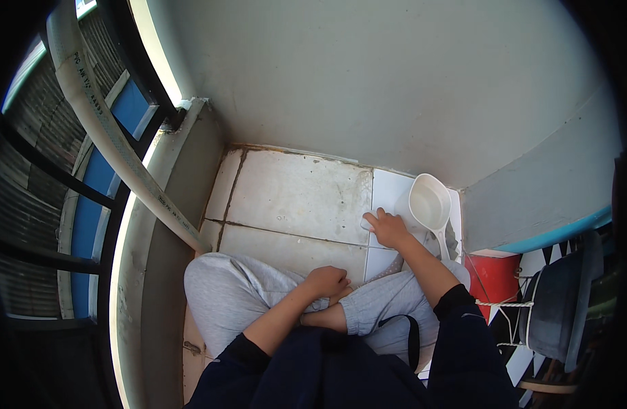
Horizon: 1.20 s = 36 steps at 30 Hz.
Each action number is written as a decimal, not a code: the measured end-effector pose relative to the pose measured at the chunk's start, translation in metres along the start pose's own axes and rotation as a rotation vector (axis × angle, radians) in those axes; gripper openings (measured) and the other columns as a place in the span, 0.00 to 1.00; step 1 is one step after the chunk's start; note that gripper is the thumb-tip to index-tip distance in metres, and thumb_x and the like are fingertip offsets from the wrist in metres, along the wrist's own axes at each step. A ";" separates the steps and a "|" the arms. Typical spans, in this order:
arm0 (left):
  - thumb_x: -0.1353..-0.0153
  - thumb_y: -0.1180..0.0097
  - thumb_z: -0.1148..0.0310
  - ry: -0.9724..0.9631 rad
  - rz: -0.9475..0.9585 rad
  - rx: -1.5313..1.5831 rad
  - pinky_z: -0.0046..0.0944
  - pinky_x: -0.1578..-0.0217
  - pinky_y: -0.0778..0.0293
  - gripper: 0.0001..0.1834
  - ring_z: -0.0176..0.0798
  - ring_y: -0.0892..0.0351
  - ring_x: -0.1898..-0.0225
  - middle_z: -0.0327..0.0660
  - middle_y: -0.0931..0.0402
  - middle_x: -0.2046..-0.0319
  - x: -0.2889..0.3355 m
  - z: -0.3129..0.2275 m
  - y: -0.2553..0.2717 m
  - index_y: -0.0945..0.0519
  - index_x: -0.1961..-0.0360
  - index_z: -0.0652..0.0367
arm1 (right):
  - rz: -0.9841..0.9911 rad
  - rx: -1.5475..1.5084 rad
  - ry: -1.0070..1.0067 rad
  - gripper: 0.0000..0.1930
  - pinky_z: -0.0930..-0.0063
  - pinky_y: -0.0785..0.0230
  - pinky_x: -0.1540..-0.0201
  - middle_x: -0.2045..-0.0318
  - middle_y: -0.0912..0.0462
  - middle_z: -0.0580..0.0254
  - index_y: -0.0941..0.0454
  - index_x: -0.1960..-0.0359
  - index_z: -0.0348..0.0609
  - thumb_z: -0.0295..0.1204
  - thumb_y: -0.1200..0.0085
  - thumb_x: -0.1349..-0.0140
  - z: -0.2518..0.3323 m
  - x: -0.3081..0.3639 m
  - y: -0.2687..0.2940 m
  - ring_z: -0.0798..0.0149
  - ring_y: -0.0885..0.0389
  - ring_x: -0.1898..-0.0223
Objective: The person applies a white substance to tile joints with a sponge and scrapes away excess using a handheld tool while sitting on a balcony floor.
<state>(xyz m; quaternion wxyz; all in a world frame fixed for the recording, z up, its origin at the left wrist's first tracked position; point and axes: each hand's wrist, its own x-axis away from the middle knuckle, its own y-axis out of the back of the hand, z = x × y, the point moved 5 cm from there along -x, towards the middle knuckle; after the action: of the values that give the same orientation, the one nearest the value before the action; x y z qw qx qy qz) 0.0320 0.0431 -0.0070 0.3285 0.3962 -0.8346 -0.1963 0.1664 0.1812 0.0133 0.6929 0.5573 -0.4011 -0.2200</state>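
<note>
My right hand [391,229] is low over the bright white tile [388,185] at the right of the floor, its fingers bent round a small whitish thing [366,223] that I cannot make out. Just right of that hand stands a white dipper [430,202] with a long handle pointing toward me; it seems to hold clear water. My left hand [327,281] rests loosely curled by my crossed ankles, with nothing visible in it. Between the hands lie older, stained floor tiles [300,191] with dark, dirty joints.
A grey wall [395,82] closes off the far side. At left, a thick pale hose [116,150] slopes down past a low ledge [170,191] and dark metal bars [54,174]. On the right are a red container [494,278], white cord [511,305] and a dark grey basin [558,307].
</note>
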 end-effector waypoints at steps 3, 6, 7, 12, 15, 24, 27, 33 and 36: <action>0.43 0.56 0.55 0.008 0.003 -0.005 0.47 0.65 0.30 0.18 0.51 0.24 0.66 0.49 0.24 0.71 0.003 0.001 -0.001 0.23 0.70 0.59 | 0.187 -0.008 0.145 0.17 0.55 0.35 0.64 0.60 0.31 0.54 0.38 0.50 0.59 0.38 0.55 0.41 0.019 0.014 -0.007 0.54 0.25 0.62; 0.43 0.56 0.55 0.009 -0.002 -0.006 0.47 0.65 0.30 0.18 0.51 0.24 0.66 0.49 0.24 0.72 0.002 0.001 0.000 0.23 0.70 0.59 | 0.072 0.049 0.109 0.18 0.56 0.34 0.64 0.61 0.31 0.53 0.38 0.49 0.59 0.38 0.54 0.42 0.011 0.008 0.003 0.54 0.25 0.63; 0.43 0.56 0.55 0.006 0.002 -0.011 0.47 0.65 0.30 0.18 0.51 0.24 0.67 0.49 0.24 0.72 0.002 -0.001 -0.001 0.23 0.70 0.59 | 0.015 0.002 0.038 0.18 0.58 0.33 0.66 0.61 0.31 0.53 0.38 0.49 0.60 0.38 0.54 0.42 0.002 0.004 0.004 0.53 0.25 0.64; 0.43 0.56 0.55 0.018 0.014 -0.012 0.47 0.65 0.30 0.18 0.51 0.24 0.66 0.49 0.23 0.71 0.003 0.001 -0.002 0.23 0.70 0.58 | 0.115 -0.041 0.122 0.17 0.58 0.33 0.67 0.61 0.31 0.54 0.38 0.50 0.60 0.38 0.53 0.42 0.007 0.009 -0.005 0.54 0.24 0.63; 0.44 0.56 0.55 0.015 -0.002 -0.005 0.47 0.65 0.30 0.18 0.51 0.24 0.66 0.48 0.23 0.71 0.002 0.002 -0.002 0.23 0.71 0.58 | 0.058 -0.031 0.165 0.18 0.59 0.32 0.67 0.61 0.31 0.54 0.38 0.50 0.60 0.37 0.53 0.43 0.007 0.008 0.003 0.52 0.24 0.66; 0.43 0.57 0.54 -0.023 -0.034 -0.041 0.48 0.68 0.31 0.18 0.52 0.25 0.69 0.49 0.24 0.74 0.000 0.006 -0.004 0.24 0.71 0.58 | 0.123 -0.064 0.175 0.17 0.58 0.32 0.65 0.61 0.31 0.52 0.38 0.51 0.60 0.36 0.52 0.43 0.008 0.005 -0.002 0.51 0.24 0.65; 0.43 0.56 0.54 -0.039 -0.051 -0.026 0.48 0.68 0.31 0.18 0.52 0.25 0.69 0.49 0.24 0.74 -0.001 0.005 -0.007 0.24 0.71 0.58 | -0.042 -0.320 -0.152 0.16 0.60 0.32 0.62 0.61 0.33 0.52 0.36 0.53 0.61 0.33 0.51 0.43 -0.010 -0.003 0.011 0.49 0.25 0.65; 0.43 0.56 0.54 -0.039 -0.067 -0.030 0.47 0.68 0.31 0.18 0.51 0.25 0.69 0.49 0.24 0.73 0.002 0.007 -0.006 0.24 0.71 0.58 | -0.134 -0.714 -0.053 0.14 0.65 0.35 0.57 0.63 0.34 0.53 0.34 0.55 0.60 0.32 0.50 0.44 0.003 0.005 0.024 0.52 0.28 0.65; 0.43 0.56 0.54 -0.040 -0.067 -0.042 0.47 0.68 0.31 0.18 0.51 0.25 0.68 0.48 0.24 0.73 -0.001 0.007 -0.007 0.24 0.71 0.57 | -0.119 -0.553 -0.024 0.15 0.66 0.37 0.55 0.64 0.34 0.51 0.33 0.55 0.55 0.29 0.49 0.44 0.006 0.007 0.018 0.53 0.30 0.64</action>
<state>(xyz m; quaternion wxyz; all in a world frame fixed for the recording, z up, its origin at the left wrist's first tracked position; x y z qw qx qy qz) 0.0312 0.0398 -0.0162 0.3133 0.4129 -0.8230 -0.2324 0.1632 0.1777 0.0325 0.7997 0.3670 -0.3007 -0.3679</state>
